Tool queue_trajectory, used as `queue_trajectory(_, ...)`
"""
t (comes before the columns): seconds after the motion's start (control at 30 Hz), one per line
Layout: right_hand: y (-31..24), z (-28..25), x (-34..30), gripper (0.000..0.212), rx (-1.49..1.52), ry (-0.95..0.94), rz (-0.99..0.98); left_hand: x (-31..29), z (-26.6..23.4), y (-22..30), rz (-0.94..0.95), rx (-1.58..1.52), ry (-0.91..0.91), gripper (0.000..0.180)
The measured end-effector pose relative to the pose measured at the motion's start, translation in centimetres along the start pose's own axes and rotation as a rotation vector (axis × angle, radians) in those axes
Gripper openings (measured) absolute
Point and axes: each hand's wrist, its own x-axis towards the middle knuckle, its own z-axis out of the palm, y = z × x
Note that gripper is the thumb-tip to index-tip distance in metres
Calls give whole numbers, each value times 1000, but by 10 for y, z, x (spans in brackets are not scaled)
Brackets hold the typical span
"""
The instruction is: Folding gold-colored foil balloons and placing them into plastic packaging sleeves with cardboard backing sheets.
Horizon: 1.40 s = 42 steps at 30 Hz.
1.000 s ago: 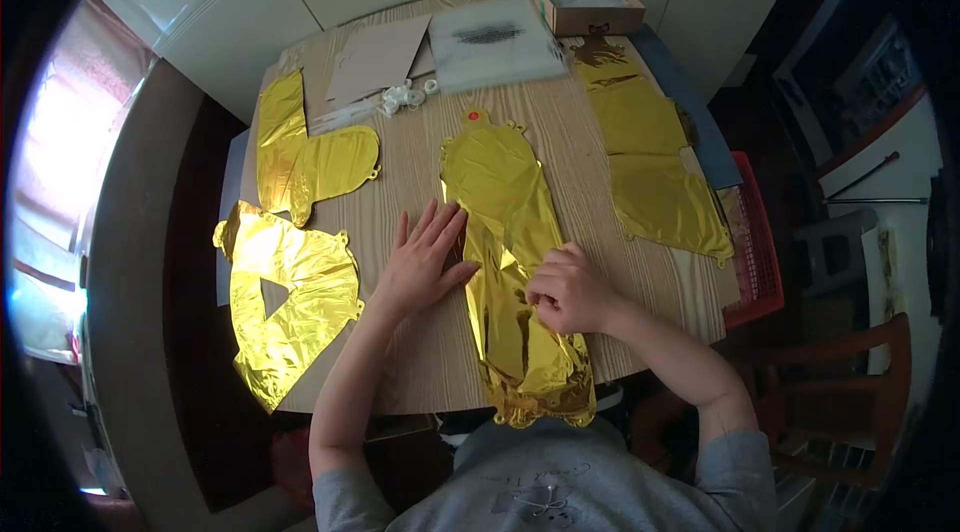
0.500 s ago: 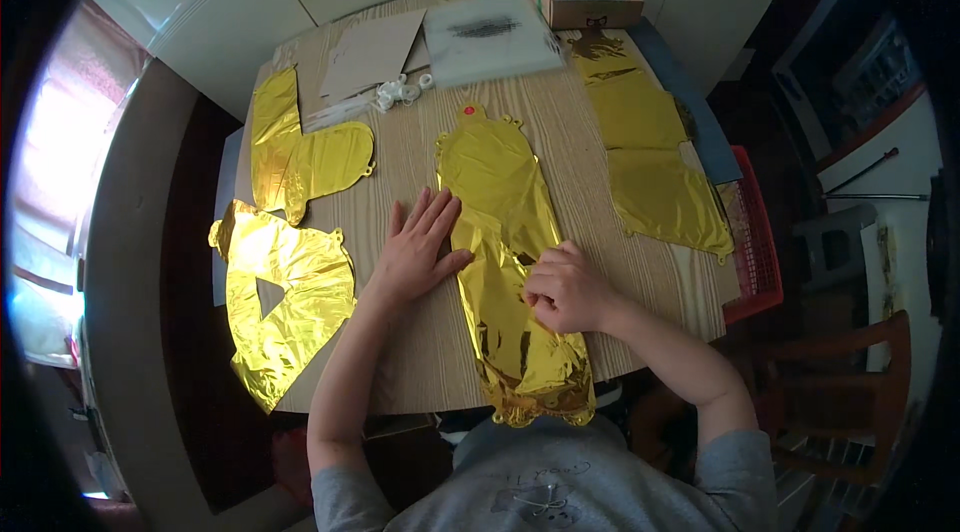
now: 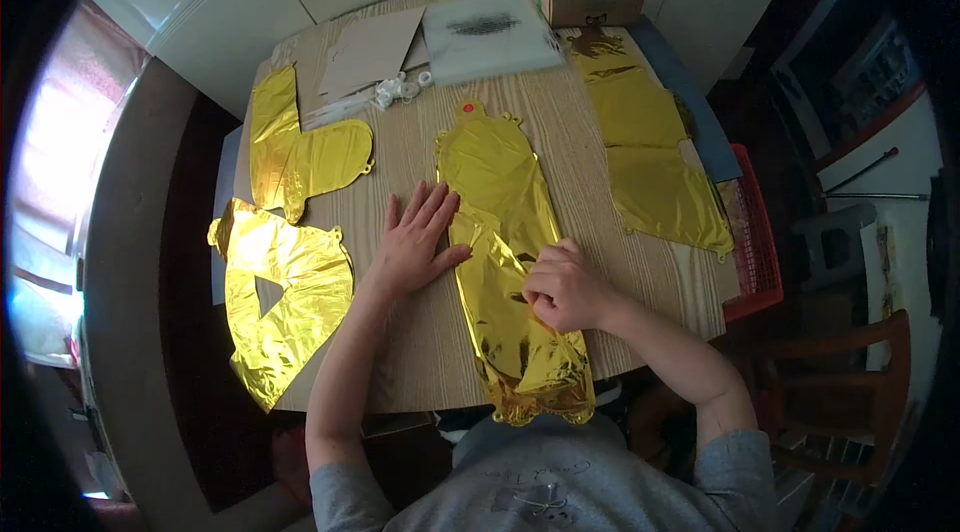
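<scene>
A long, flat gold foil balloon lies lengthwise in front of me, its near end reaching the table's front edge. A red dot marks the tab at its far end. My left hand lies flat with fingers spread, partly on the wood and touching the balloon's left edge. Curled closed, my right hand rests on the right side of the balloon; whether its fingers pinch the foil is hidden. The foil is creased and wrinkled around that hand and toward the near end.
Two gold balloons lie left: an angled one and one with a triangular hole. Another gold balloon lies right. Behind are cardboard sheets, a clear plastic bag, white ribbon rolls and a box. A red basket stands right.
Almost nothing differs. The whole view has shifted very slightly; both hands keep their places at the balloon.
</scene>
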Motion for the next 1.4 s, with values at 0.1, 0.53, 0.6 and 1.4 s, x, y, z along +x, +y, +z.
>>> queue_trajectory(0.1, 0, 0, 0, 1, 11, -3, 4, 1, -1, 0, 0, 10, 3, 83)
queue_trajectory(0.53, 0, 0, 1, 3, -1, -12, 20, 17, -7, -11, -16, 127, -32, 116)
queue_trajectory(0.6, -1, 0, 2, 4, 5, 9, 22, 17, -6, -13, -13, 127, -22, 118)
queue_trajectory(1.4, -44, 24, 15, 52, -248, -450, -142, 13, -3, -14, 0, 115, 29, 117)
